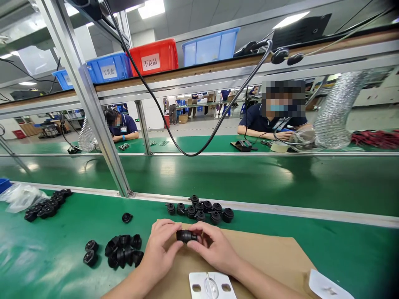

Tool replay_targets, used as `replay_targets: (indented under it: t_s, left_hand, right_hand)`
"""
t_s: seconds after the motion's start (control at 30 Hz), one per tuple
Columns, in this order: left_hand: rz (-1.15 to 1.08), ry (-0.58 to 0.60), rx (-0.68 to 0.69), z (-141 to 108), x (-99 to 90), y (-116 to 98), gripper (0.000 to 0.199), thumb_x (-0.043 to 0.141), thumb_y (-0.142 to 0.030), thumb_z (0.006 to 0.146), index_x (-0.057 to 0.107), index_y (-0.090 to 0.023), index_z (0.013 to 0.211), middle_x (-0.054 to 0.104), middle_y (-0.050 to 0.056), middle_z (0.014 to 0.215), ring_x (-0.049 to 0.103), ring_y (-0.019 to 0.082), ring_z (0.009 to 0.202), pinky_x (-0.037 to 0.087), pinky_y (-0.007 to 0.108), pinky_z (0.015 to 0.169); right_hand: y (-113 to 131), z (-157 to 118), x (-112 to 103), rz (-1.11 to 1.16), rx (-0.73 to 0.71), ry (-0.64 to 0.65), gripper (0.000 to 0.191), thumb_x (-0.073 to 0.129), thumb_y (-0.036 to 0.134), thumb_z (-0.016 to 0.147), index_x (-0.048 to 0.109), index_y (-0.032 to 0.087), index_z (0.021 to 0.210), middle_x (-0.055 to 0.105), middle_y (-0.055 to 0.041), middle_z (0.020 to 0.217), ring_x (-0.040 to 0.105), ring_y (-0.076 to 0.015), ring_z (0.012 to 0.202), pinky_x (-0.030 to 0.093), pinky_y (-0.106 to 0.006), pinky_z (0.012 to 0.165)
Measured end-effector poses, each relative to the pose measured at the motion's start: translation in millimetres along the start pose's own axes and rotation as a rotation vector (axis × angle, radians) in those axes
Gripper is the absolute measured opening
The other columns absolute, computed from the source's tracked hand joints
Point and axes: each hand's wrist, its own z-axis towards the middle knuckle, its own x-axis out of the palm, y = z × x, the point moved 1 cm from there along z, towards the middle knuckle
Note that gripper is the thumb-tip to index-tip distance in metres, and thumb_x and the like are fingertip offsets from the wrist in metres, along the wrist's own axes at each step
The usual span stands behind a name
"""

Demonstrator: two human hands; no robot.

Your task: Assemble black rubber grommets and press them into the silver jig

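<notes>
Between both hands I hold one black ribbed plastic part (pixel 186 236), lying sideways above a brown cardboard sheet (pixel 268 253). The fingers and thumb of my left hand (pixel 162 246) close on its wider left end. My right hand (pixel 215 247) grips the narrower right end, its fingertips partly hiding it. Just below the hands lies a white metal plate (pixel 199 286) with slots and a round middle. A group of black capped parts (pixel 201 209) stands beyond the hands. To the left are a pile of black cup-shaped parts (pixel 123 251) and two round black pieces (pixel 90 252).
A single black cap (pixel 126 217) and a heap of black parts (pixel 48 205) lie on the green mat at left, by a clear plastic bag (pixel 21 197). A metal post (pixel 90 99) rises ahead, and a black cable (pixel 174 143) hangs down. Two people sit across the bench.
</notes>
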Motion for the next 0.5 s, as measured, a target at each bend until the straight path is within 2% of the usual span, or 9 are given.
replay_targets:
  t_s: [0.1,0.2,0.23,0.3,0.37,0.43,0.5]
  left_hand:
    - [0.135,0.018,0.069,0.8,-1.3,-4.5,0.061,0.073,-0.003,0.091,0.064,-0.033,0.143,0.078,0.006,0.125,0.064,0.031,0.122,0.047,0.055,0.112]
    - [0.168,0.093,0.067,1.5,-0.9,-15.3,0.077,0.070,-0.002,0.092,0.048,-0.034,0.159,0.074,0.009,0.136,0.063,0.032,0.128,0.045,0.056,0.115]
    - [0.169,0.141,0.059,1.5,0.2,-19.2,0.077,0.070,-0.003,0.093,0.047,-0.033,0.160,0.074,0.009,0.136,0.064,0.032,0.128,0.044,0.057,0.117]
    - [0.210,0.215,0.036,1.0,3.1,-25.6,0.067,0.069,-0.003,0.093,0.056,-0.032,0.152,0.079,0.008,0.125,0.069,0.030,0.120,0.041,0.060,0.121]
    - [0.298,0.225,0.019,1.1,3.8,-29.1,0.062,0.070,-0.001,0.091,0.062,-0.030,0.146,0.081,0.008,0.115,0.071,0.030,0.113,0.038,0.063,0.123]
    - [0.353,0.217,0.033,3.3,-3.0,-30.6,0.077,0.079,-0.005,0.087,0.053,-0.029,0.155,0.079,0.010,0.122,0.070,0.032,0.116,0.039,0.064,0.122]
    - [0.376,0.234,0.004,7.8,-22.3,-30.1,0.098,0.089,-0.015,0.081,0.041,-0.031,0.165,0.072,0.013,0.140,0.065,0.036,0.128,0.044,0.061,0.120]
  right_hand:
    - [4.6,-1.0,-0.3,-0.032,-0.042,0.017,0.024,0.075,0.044,0.096,0.075,0.023,0.109,0.065,-0.0023,0.084,0.053,-0.0166,0.067,0.042,-0.028,0.059]
    - [8.7,-3.7,-0.7,-0.059,-0.093,0.059,0.026,0.072,0.043,0.099,0.076,0.023,0.115,0.068,-0.0036,0.087,0.054,-0.0172,0.067,0.043,-0.030,0.059]
    - [9.0,-4.9,-0.7,-0.068,-0.102,0.071,0.027,0.071,0.044,0.100,0.076,0.024,0.117,0.069,-0.0044,0.089,0.055,-0.0175,0.067,0.044,-0.030,0.059]
    - [7.5,-7.2,-0.2,-0.093,-0.109,0.088,0.027,0.069,0.045,0.102,0.076,0.024,0.118,0.071,-0.0053,0.091,0.056,-0.0181,0.066,0.045,-0.031,0.059]
    - [4.8,-7.4,1.4,-0.128,-0.112,0.092,0.027,0.068,0.045,0.103,0.075,0.025,0.120,0.071,-0.0049,0.090,0.057,-0.0190,0.066,0.047,-0.032,0.058]
    - [4.8,-3.7,4.7,-0.190,-0.128,0.095,0.027,0.065,0.044,0.105,0.073,0.027,0.125,0.068,-0.0034,0.085,0.057,-0.0199,0.065,0.047,-0.033,0.058]
    - [10.9,5.4,11.3,-0.294,-0.179,0.104,0.026,0.063,0.040,0.107,0.070,0.027,0.129,0.069,-0.0041,0.088,0.062,-0.0217,0.071,0.050,-0.034,0.064]
